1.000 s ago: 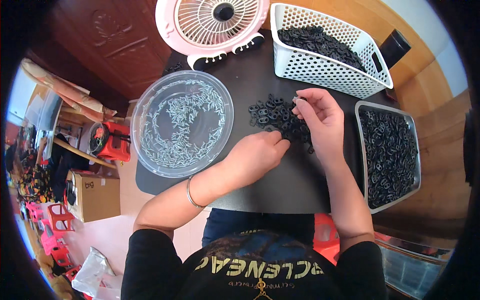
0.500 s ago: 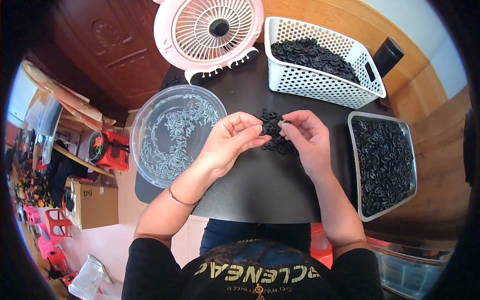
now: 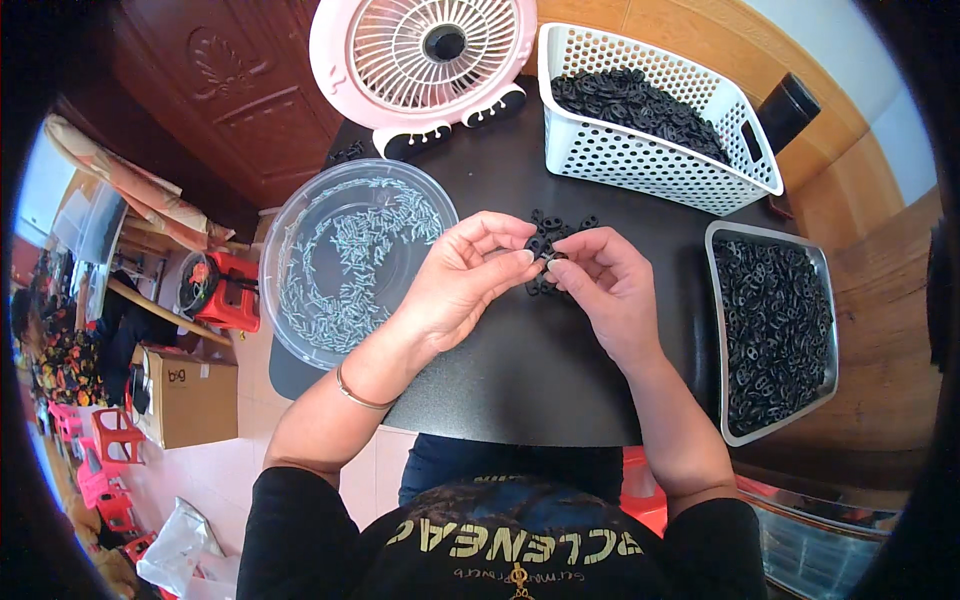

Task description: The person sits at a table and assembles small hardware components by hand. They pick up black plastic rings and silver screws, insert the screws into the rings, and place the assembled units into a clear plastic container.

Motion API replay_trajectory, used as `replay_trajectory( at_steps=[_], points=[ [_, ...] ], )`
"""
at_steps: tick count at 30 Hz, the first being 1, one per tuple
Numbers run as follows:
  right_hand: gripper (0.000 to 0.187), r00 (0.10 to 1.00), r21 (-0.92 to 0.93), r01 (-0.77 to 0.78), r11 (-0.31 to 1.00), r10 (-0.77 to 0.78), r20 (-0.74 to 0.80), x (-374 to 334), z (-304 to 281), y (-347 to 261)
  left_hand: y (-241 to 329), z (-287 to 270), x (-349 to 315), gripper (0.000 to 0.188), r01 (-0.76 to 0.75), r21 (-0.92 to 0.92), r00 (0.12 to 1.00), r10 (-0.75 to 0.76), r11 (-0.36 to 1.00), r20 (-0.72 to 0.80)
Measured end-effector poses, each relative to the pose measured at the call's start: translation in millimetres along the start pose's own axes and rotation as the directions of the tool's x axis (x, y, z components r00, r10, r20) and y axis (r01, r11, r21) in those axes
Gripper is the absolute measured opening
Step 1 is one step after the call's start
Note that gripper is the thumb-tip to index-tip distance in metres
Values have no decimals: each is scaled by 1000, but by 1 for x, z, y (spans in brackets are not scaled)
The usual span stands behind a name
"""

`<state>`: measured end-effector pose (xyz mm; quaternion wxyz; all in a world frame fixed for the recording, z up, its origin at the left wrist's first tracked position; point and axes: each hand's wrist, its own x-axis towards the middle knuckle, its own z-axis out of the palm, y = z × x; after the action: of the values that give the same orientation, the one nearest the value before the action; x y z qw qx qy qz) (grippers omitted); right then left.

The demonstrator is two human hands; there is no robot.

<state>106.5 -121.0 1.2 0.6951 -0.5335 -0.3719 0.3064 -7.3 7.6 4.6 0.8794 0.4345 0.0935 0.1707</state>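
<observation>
Above a loose pile of small black two-holed plastic pieces point(image 3: 560, 223), my two hands come together at the fingertips. My left hand point(image 3: 478, 278) is closed in a pinch of thumb and forefinger. My right hand point(image 3: 608, 290) pinches too, its thumb and finger close by the left thumb tip. Whatever lies between the fingertips is tiny and blends with the dark pile behind. To the left of my left hand stands a round clear plastic tub point(image 3: 285, 325) of short silvery metal pins point(image 3: 352, 262). A bangle circles my left wrist.
A white perforated basket point(image 3: 640, 165) of black pieces stands at the back right. At the right edge is a metal tray point(image 3: 728, 425) of similar pieces. A pink fan point(image 3: 350, 95) stands at the back of the dark table point(image 3: 510, 400), and a black cylinder point(image 3: 787, 110) behind the basket.
My hands have drawn together from a small gap until their fingertips nearly touch. The right hand shifted left; the view tilted slightly.
</observation>
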Motion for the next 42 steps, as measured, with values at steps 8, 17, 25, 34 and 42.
replay_trajectory(
  at_steps=[8,17,25,34,42],
  points=[
    [14,999,42,31,999,-30,-11,1,1,3,-1,1,0,21,-5,57,1000,6,998,-26],
    [12,999,34,-30,999,31,-24,1,0,-1,-1,0,0,20,-73,138,997,73,988,9],
    [11,998,31,-58,998,58,-5,0,0,-5,0,-1,-2,20,-98,196,995,92,976,36],
    [12,999,10,-32,999,32,-12,-1,3,-7,3,1,-4,18,-91,181,995,81,979,63],
    [13,999,44,-22,999,23,-29,-1,4,-5,3,1,-3,18,-51,145,997,41,988,67]
  ],
)
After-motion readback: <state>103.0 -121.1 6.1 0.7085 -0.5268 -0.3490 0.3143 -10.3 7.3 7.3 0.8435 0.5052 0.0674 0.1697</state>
